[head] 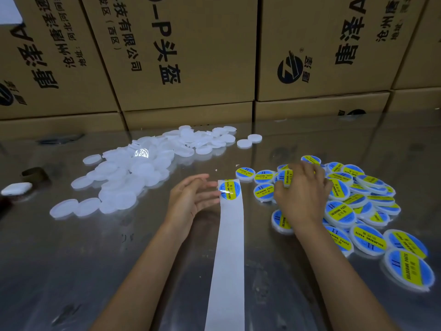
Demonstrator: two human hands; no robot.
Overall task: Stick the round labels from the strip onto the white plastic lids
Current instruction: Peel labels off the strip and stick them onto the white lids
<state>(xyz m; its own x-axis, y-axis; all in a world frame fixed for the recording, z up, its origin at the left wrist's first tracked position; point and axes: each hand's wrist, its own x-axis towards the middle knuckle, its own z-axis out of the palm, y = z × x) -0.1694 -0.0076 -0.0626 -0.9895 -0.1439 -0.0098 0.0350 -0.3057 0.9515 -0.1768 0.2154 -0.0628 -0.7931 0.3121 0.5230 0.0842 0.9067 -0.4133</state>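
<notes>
While right hand point(301, 187) pinches labelled lid point(287, 178) at frame right, left hand point(191, 196), fingers relaxed, touches strip point(230, 247) centre; round label point(230, 189) likely thin, floppy: peel by edge. Bare lids point(133, 170) upper left look light, rigid.

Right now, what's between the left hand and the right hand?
Head view: the white backing strip with one round label at its far end lies between left hand and right hand.

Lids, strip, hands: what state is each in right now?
Plain white lids: unlabelled, heaped at left.
Labelled lids: piled at right.
Label strip: one round label left at its far end.
Left hand: open, beside the label.
Right hand: gripping a labelled lid.
</notes>
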